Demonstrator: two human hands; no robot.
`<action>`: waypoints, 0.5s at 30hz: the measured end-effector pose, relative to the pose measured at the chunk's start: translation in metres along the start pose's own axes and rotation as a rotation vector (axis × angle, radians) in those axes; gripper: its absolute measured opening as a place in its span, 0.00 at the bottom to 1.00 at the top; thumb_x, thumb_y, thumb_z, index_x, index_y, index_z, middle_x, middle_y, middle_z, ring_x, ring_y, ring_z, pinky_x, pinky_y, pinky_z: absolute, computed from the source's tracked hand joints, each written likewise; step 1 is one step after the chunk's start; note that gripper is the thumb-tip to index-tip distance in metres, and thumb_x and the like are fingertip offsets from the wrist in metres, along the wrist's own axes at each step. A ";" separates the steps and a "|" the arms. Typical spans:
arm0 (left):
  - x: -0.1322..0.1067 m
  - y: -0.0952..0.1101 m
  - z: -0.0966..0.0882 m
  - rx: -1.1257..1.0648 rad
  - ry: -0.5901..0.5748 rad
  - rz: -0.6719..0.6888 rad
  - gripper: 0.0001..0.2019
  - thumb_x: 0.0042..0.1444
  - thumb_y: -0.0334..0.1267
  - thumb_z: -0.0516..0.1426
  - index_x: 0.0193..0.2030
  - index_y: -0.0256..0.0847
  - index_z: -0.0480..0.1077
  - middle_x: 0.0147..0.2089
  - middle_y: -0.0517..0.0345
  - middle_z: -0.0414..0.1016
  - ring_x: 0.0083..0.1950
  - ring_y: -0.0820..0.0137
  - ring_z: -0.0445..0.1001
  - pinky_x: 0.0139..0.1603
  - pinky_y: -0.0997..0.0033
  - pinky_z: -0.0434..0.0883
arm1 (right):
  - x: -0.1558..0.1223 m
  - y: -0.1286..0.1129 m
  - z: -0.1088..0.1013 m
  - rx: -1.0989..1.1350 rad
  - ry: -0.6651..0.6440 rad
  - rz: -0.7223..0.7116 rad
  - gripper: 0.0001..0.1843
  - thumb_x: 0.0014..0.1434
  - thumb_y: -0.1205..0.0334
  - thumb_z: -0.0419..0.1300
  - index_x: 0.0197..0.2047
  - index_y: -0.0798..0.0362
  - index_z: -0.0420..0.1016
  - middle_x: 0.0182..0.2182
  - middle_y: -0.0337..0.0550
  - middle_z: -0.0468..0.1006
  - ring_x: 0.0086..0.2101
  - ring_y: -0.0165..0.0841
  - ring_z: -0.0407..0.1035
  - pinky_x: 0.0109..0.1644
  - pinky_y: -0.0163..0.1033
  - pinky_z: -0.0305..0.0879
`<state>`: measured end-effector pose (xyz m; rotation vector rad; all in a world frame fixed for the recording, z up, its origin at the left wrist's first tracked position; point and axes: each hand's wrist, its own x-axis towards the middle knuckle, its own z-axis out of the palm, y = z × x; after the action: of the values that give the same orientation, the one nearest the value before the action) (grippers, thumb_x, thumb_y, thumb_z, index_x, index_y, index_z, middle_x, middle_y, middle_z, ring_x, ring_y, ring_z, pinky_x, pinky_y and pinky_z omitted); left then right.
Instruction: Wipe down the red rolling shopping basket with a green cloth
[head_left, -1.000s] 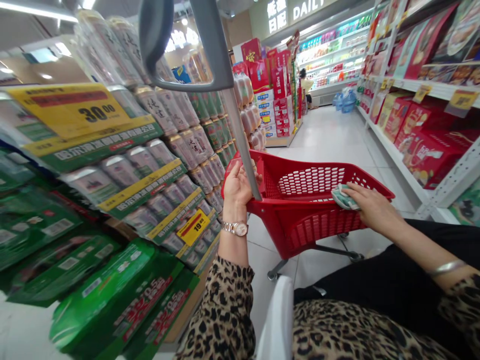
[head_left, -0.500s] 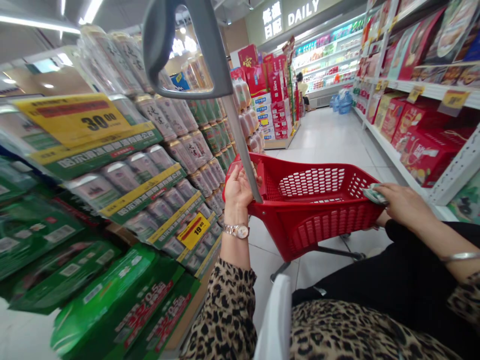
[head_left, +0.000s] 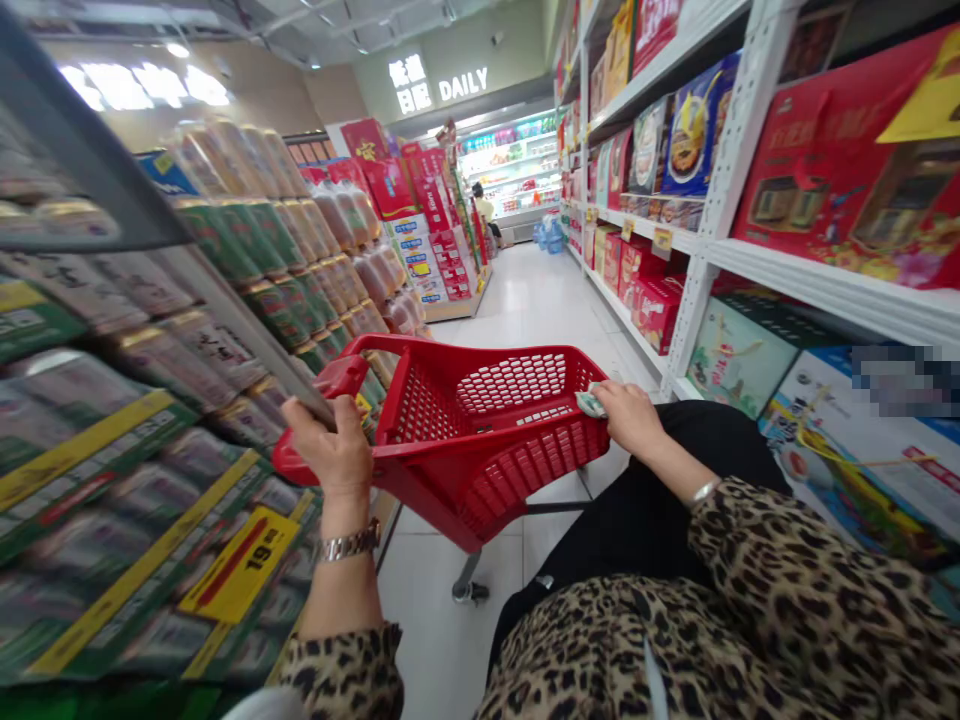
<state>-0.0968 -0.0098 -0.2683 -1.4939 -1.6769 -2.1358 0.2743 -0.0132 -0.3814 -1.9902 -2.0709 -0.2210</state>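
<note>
Red cart [head_left: 491, 490] at 6 o'clock, canned drinks [head_left: 217, 345] at 9 o'clock, left hand [head_left: 331, 450] with fingers closed round cart handle [head_left: 337, 378], right hand [head_left: 631, 418] with fingers pressing small packet [head_left: 591, 404] on far rim, gift boxes [head_left: 654, 310] at 2 o'clock.

White shelving [head_left: 720, 200] lines a tiled supermarket aisle [head_left: 540, 300] running to a lit DAILY sign [head_left: 463, 85]

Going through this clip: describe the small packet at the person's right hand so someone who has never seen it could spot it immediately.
In the supermarket aisle, find the red plastic wheeled shopping basket in front of the person. At its right-hand rim, the person's right hand holds a small pale green-and-white packet. Far smaller than the shelved boxes, it is the one thing held besides the basket.
</note>
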 end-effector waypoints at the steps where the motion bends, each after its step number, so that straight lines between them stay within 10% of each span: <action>1: -0.001 -0.002 -0.003 0.169 0.021 0.021 0.17 0.55 0.51 0.57 0.44 0.42 0.64 0.27 0.61 0.70 0.32 0.63 0.73 0.40 0.62 0.69 | -0.004 -0.005 -0.001 -0.005 0.009 -0.005 0.25 0.60 0.78 0.50 0.56 0.53 0.74 0.55 0.51 0.76 0.46 0.42 0.70 0.53 0.46 0.62; 9: -0.007 -0.023 -0.031 0.697 0.071 -0.060 0.34 0.46 0.46 0.58 0.60 0.34 0.60 0.56 0.26 0.72 0.59 0.34 0.70 0.57 0.36 0.63 | -0.039 -0.036 -0.001 0.079 0.073 -0.055 0.22 0.62 0.76 0.50 0.54 0.54 0.76 0.51 0.55 0.77 0.47 0.45 0.68 0.58 0.52 0.60; 15: -0.002 -0.044 -0.045 0.590 0.093 -0.086 0.27 0.42 0.44 0.57 0.51 0.44 0.57 0.59 0.31 0.68 0.64 0.34 0.63 0.60 0.37 0.58 | -0.046 -0.068 -0.006 0.200 0.091 -0.156 0.24 0.62 0.77 0.51 0.58 0.53 0.74 0.57 0.54 0.75 0.51 0.45 0.67 0.65 0.54 0.57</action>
<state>-0.1488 -0.0266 -0.2994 -1.1444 -2.1076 -1.5000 0.2080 -0.0624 -0.3843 -1.6749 -2.1016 -0.1259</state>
